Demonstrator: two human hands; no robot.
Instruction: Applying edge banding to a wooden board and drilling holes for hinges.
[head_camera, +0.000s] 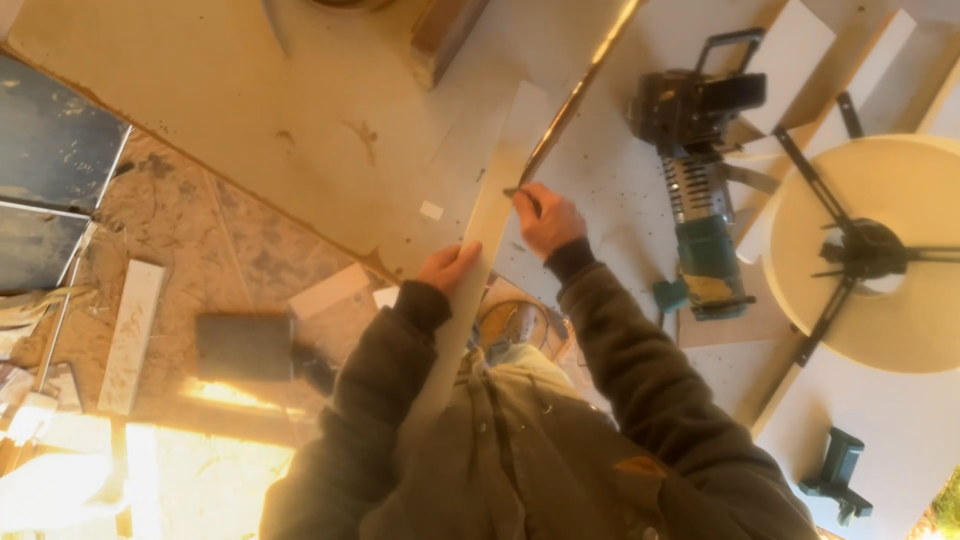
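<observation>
I see my left hand (447, 267) pressing on a long pale strip (487, 232) lying across the workbench (250, 110). My right hand (548, 218) holds a pencil (513, 191) against the strip's edge. A power saw (700, 170) lies nearby to the right, beside a round pale disc (890, 330).

Workshop or building site, woodwork type. Pale cut boards (300, 110) lie over a rough chipboard floor (200, 250), with offcuts (130, 335) scattered about. A green power saw (700, 190) sits on a dusty sheet (620, 170), sawdust specks around it. A round disc with a black jig (860, 250) lies to the right. A small green tool part (838, 475) lies near it.
</observation>
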